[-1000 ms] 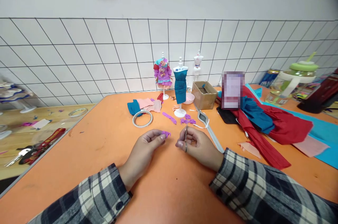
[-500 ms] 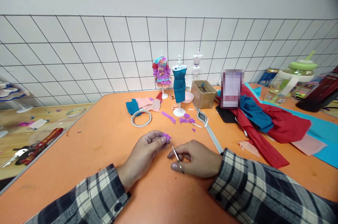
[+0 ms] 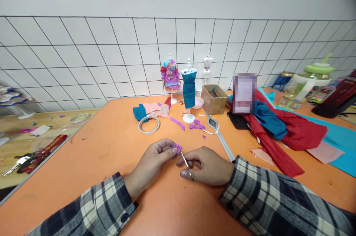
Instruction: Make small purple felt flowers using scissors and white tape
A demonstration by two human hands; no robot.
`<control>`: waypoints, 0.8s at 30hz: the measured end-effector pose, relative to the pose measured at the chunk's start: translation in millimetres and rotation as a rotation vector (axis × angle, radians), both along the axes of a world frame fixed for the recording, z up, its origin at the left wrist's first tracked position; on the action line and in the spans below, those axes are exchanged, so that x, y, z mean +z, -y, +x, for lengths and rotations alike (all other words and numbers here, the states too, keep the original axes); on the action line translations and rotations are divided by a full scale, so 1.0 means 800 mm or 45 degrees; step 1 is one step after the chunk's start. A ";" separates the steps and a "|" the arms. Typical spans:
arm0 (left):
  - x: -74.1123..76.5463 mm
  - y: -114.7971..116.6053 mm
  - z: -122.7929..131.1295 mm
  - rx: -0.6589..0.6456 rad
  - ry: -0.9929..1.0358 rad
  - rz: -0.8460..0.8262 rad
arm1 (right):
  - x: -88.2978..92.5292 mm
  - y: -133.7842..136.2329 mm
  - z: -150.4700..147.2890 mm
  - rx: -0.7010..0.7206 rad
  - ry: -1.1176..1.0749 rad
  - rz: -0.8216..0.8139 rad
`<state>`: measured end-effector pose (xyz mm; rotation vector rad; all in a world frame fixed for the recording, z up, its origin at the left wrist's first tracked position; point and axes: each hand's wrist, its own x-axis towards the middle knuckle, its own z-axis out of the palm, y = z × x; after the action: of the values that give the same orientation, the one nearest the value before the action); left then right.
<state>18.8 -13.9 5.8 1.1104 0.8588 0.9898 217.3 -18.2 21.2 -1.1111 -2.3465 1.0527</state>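
Between thumb and fingers, my left hand (image 3: pixel 155 160) pinches a small crumpled piece of purple crepe paper (image 3: pixel 178 149). My right hand (image 3: pixel 207 165) grips small metal scissors (image 3: pixel 187 166), whose tips reach the right edge of that piece. Whether the blades are apart is too small to tell. Just beyond my hands lie a purple strip (image 3: pixel 177 123) and a purple bow (image 3: pixel 197 127). A small doll mannequin wrapped in teal (image 3: pixel 189 89) stands behind them on a white base.
A roll of tape (image 3: pixel 149 125) lies left of centre on the orange table (image 3: pixel 102 147). Behind stand a dressed doll form (image 3: pixel 170 76), a bare mannequin (image 3: pixel 207 66) and a cardboard box (image 3: pixel 214 99). At right are a phone (image 3: pixel 243 94), red paper (image 3: pixel 303 126) and a jug (image 3: pixel 304 84).
The purple piece has shifted slightly right and toward me in my left fingers, closer to the scissors. My right hand has barely moved.
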 end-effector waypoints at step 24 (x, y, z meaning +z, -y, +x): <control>0.014 0.002 0.005 0.330 -0.404 0.237 | -0.022 -0.004 0.000 0.112 -0.217 -0.406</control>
<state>22.7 -15.2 17.2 1.3624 1.2086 1.1418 217.1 -15.4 3.5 -0.9825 -2.1605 1.5309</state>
